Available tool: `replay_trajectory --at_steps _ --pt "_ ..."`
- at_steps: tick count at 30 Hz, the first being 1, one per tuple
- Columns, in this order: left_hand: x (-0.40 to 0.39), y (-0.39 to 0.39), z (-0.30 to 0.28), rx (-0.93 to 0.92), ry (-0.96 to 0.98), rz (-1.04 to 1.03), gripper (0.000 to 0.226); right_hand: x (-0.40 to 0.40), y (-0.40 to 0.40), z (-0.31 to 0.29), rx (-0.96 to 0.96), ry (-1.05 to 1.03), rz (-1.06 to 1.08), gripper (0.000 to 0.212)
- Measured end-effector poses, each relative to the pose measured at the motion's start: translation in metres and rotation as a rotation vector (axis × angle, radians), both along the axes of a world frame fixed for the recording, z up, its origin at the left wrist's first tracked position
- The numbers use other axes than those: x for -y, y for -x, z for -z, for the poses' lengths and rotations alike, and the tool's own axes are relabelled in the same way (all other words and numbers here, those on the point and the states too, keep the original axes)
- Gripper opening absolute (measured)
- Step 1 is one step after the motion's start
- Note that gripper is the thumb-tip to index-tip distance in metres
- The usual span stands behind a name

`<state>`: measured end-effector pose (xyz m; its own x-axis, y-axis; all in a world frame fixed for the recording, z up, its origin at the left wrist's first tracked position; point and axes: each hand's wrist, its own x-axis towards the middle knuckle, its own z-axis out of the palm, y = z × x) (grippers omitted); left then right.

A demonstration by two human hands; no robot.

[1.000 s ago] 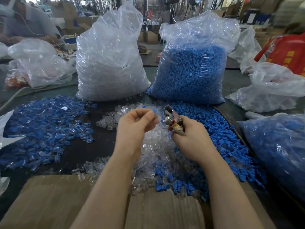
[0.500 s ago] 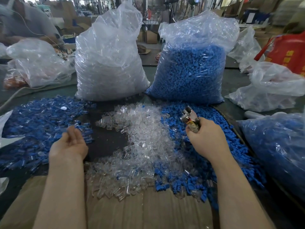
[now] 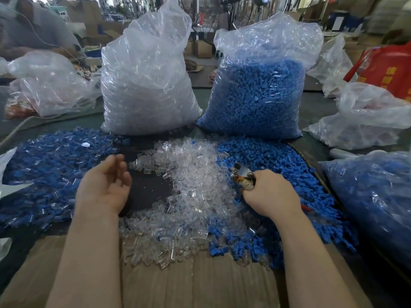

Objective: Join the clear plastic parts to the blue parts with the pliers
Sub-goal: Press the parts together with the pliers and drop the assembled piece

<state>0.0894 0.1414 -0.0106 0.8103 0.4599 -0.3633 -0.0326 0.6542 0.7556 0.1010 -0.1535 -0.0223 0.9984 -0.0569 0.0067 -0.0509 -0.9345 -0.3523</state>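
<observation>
Hands work mid-frame: the left hand hovers released, palm up, holding nothing; the right hand grasps pliers over blue parts. Clear plastic parts lie heaped between them on the bench.

A small label on the big bag of clear parts, well beyond the fingers, seems to read "SJ 017". The yellow characters on the red bag are unreadable.
</observation>
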Motion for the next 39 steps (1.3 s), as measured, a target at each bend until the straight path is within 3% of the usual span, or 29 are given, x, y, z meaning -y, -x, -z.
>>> replay_trajectory --at_steps 7,14,34,39 --pt "0.034 0.0 -0.005 -0.165 -0.902 0.432 0.007 -0.004 0.0 0.004 0.034 0.016 0.011 0.018" --pt "0.056 -0.003 0.006 -0.315 -1.357 0.587 0.007 -0.006 -0.001 0.007 0.049 0.029 0.02 0.013" --pt "0.054 -0.001 0.008 -0.266 -1.472 0.63 0.014 -0.006 -0.003 -0.001 0.234 -0.084 0.105 0.021" --pt "0.056 0.0 0.001 -0.188 -1.293 0.534 0.01 -0.008 -0.003 -0.005 0.294 -0.24 0.111 0.017"
